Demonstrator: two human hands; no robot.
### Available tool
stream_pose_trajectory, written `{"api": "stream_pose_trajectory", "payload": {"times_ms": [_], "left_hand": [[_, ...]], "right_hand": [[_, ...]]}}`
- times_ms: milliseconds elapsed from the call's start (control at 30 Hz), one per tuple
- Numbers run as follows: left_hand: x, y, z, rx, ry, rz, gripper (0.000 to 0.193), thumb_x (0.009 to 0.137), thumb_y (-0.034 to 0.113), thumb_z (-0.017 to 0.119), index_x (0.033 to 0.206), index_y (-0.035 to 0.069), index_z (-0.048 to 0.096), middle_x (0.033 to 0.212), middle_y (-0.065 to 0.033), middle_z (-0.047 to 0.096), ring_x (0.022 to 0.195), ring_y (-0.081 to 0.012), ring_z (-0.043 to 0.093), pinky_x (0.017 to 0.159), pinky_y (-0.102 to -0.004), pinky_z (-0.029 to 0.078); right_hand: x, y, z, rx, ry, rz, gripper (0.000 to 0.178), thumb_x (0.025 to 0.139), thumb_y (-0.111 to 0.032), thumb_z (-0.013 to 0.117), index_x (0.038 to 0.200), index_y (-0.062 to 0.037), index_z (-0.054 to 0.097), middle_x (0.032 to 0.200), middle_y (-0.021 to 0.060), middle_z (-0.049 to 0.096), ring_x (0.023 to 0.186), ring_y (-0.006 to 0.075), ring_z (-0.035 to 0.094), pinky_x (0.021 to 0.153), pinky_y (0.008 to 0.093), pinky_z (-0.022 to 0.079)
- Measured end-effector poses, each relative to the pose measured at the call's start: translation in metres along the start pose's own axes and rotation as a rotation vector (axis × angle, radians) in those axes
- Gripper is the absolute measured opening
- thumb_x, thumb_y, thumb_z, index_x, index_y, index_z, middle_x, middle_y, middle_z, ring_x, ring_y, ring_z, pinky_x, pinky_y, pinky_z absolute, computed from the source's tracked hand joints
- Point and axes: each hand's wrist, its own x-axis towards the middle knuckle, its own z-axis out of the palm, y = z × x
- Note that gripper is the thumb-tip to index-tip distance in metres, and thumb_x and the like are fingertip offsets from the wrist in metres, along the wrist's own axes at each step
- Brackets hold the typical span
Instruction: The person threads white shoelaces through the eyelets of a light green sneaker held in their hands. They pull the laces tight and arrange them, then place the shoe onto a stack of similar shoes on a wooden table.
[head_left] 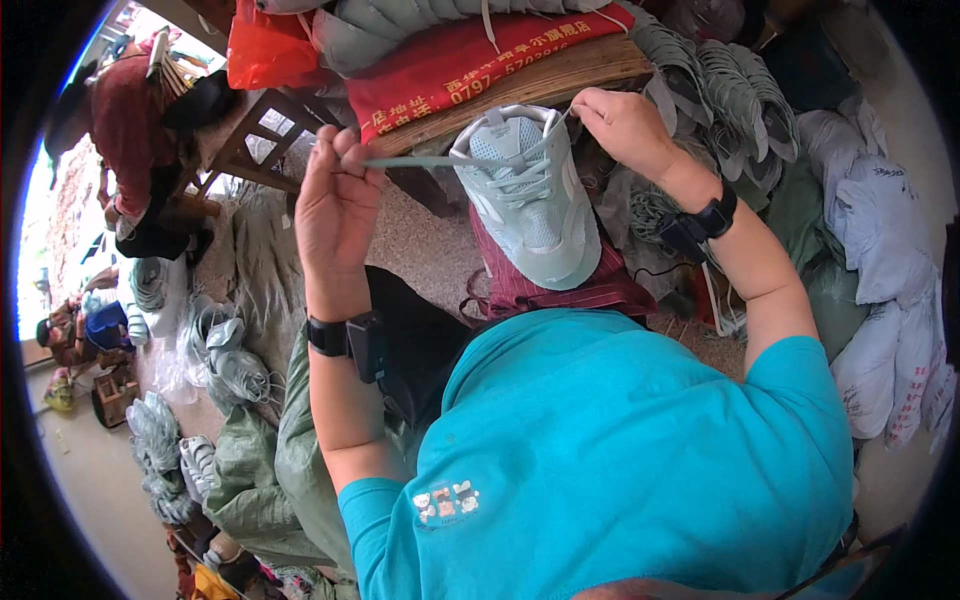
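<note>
Here the left hand [335, 200] is pinching one end of a pale green lace [420, 160], pulling it out sideways, while the right hand [625, 125] is gripping the other end at the collar of a mint green shoe [530, 200]. The shoe is sitting between both hands, toe toward the person, on a striped cloth [560, 285] over the lap. More shoes [730, 90] are lying piled beyond the right hand, near the wooden worktop [560, 75].

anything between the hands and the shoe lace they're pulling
Nothing visible. The left hand pinches one end of the pale green lace directly, and the right hand grips the other end at the top of the mint sneaker. Both stretches run clear.
</note>
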Motion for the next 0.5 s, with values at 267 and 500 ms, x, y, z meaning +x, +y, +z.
{"api": "stream_pose_trajectory", "payload": {"times_ms": [267, 500], "left_hand": [[-0.006, 0.041, -0.056, 0.029, -0.143, 0.045, 0.02, 0.097, 0.002, 0.046, 0.117, -0.001, 0.049, 0.074, -0.0014, 0.045, 0.062, -0.0084, 0.037, 0.06, -0.0234, 0.033], [-0.018, 0.078, -0.193, 0.058, 0.309, 0.179, 0.023, 0.097, 0.0, 0.042, 0.118, -0.003, 0.049, 0.082, -0.0051, 0.052, 0.062, -0.0103, 0.04, 0.057, -0.0239, 0.035]], "right_hand": [[-0.009, 0.019, -0.004, 1.482, 0.091, 0.528, 0.019, 0.097, -0.014, 0.053, 0.104, 0.0016, 0.061, 0.106, 0.0163, 0.067, 0.098, 0.0271, 0.066, 0.089, 0.0363, 0.054], [-0.039, 0.171, -0.016, 1.718, 0.547, 0.991, 0.017, 0.092, 0.004, 0.045, 0.106, 0.0064, 0.055, 0.092, 0.012, 0.061, 0.062, 0.0129, 0.052, 0.054, 0.0241, 0.046]]}}
